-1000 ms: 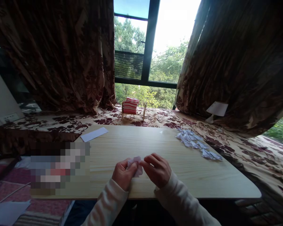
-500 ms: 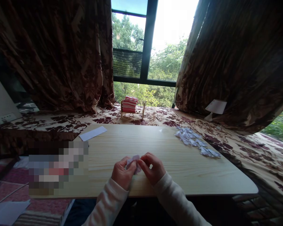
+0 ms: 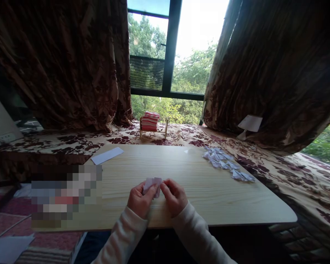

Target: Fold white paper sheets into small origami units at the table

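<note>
A small folded piece of white paper [image 3: 151, 182] is held above the near middle of the table. My left hand [image 3: 140, 200] is closed on it, thumb lying across its front. My right hand [image 3: 175, 196] pinches at the paper's right edge, its fingers curled together. Part of the paper is hidden behind the left thumb and fingers. Several folded white paper pieces [image 3: 218, 158] lie in a loose cluster toward the table's right side.
The pale wooden table [image 3: 209, 198] carries a white paper strip [image 3: 107, 155] at its far left. Behind it, a small rack [image 3: 153, 130] holds folded red-striped cloths [image 3: 150, 121] on the patterned sill. A white lamp [image 3: 250, 123] stands at right. The table's left part is blurred out.
The paper has turned slightly and shows more of its flat face. My right hand has opened less, its thumb and fingers now closer together. The view has shifted a little.
</note>
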The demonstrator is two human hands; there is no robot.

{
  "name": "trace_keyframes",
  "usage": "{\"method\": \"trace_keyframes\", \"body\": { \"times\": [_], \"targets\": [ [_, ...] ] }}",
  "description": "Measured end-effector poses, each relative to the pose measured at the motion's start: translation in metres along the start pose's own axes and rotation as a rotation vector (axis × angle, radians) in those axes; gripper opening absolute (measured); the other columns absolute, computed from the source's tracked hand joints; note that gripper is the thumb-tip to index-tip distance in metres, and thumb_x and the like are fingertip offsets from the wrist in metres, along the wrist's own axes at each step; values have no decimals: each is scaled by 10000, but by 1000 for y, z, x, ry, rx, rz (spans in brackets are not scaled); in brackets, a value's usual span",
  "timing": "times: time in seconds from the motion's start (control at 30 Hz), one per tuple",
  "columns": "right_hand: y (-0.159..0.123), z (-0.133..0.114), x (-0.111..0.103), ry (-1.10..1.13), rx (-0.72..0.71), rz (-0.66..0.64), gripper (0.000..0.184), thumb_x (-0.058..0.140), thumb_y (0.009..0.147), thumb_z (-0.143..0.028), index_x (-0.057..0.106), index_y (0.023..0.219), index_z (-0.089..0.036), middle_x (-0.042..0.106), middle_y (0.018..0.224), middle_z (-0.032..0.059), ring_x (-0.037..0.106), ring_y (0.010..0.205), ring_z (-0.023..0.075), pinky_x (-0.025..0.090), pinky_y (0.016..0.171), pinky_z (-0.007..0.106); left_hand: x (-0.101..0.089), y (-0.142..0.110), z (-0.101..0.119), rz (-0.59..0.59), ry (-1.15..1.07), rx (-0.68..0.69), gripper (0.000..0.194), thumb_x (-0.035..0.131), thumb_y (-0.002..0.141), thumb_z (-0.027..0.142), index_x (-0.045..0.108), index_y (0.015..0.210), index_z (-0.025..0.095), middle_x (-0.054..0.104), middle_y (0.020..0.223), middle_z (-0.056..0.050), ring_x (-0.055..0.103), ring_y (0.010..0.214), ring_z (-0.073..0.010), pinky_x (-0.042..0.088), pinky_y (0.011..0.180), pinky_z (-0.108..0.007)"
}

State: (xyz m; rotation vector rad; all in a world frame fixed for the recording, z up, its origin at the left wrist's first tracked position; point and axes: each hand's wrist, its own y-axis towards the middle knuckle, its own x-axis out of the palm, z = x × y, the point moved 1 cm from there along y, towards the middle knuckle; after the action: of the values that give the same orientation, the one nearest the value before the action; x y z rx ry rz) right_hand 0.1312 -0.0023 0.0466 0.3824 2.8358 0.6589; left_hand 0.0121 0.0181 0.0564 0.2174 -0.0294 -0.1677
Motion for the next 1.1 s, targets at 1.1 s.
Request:
{"method": "trace_keyframes", "body": {
  "times": [1.1],
  "targets": [
    [-8, -5, -12, -164, -374, -46, 328, 487, 737, -72, 573, 1023, -205, 601, 846, 41, 551, 650, 119, 493, 537, 230, -1, 3, -14, -5, -51, -17, 177, 613, 682, 282, 687, 765, 144, 695, 701, -33, 620, 690, -177, 473, 669, -254]
  ]
}}
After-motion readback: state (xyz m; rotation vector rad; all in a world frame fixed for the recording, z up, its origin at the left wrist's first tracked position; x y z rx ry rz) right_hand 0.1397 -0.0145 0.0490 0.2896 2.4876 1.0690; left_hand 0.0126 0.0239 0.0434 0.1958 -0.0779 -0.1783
